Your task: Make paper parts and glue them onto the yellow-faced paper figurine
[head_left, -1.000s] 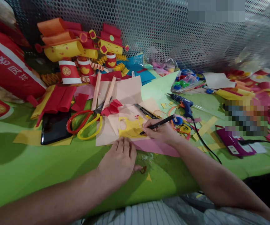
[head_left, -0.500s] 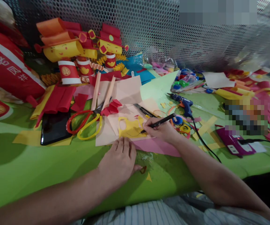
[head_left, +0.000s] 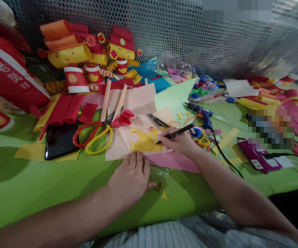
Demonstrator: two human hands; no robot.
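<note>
A black pen point(head_left: 177, 133) is gripped in my right hand point(head_left: 181, 141), its tip at the right side of a piece of yellow paper point(head_left: 141, 139). That paper has a rounded cut-out at its upper left and a curved pen line drawn across it. My left hand point(head_left: 132, 174) lies flat, fingers stretched over the paper's lower edge. Beneath are a pale pink sheet point(head_left: 115, 151) and a darker pink sheet point(head_left: 174, 162). Scissors point(head_left: 98, 136) with red and yellow handles lie open to the left. A black craft knife point(head_left: 159, 121) lies just beyond the pen.
Paper figures point(head_left: 68, 57) in red and yellow stand at the back left, near a red bag point(head_left: 9, 72). A black phone point(head_left: 61, 141) lies at left. On the right are a blue glue gun point(head_left: 202, 113) with its cord and a purple power strip point(head_left: 258, 158).
The pen tip has shifted very slightly upward on the yellow paper, with my right hand moving along. My left hand stays where it was.
</note>
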